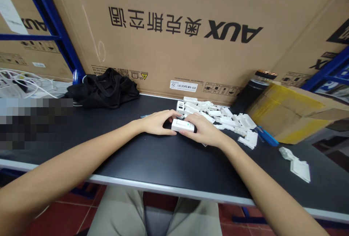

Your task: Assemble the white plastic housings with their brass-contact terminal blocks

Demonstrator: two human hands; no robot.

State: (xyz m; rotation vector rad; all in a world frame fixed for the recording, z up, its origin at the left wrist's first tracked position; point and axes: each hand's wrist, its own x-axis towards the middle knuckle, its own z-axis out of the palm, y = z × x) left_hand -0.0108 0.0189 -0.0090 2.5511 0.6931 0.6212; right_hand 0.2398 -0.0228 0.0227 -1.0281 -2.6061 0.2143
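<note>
A small white plastic device [183, 125] with a tiny green mark lies between my two hands, just above the black tabletop. My right hand [203, 129] is closed on its right end, thumb in front and fingers behind. At the left end, the thumb and curved fingers of my left hand [158, 122] straddle the device, the thumb tip at its lower edge. How firmly the left fingers press is hard to see. Right behind my fingertips stands a white box-shaped piece [180, 106] with a dark opening, beside a pile of white plastic parts [226, 119].
A blue-handled tool [267, 136] lies right of the pile, near a taped carton [291, 112] and a dark bottle [253, 87]. Loose white pieces [300, 169] sit farther right. Black cloth [106, 89] lies at the back left. A large cardboard box [169, 54] stands behind the table.
</note>
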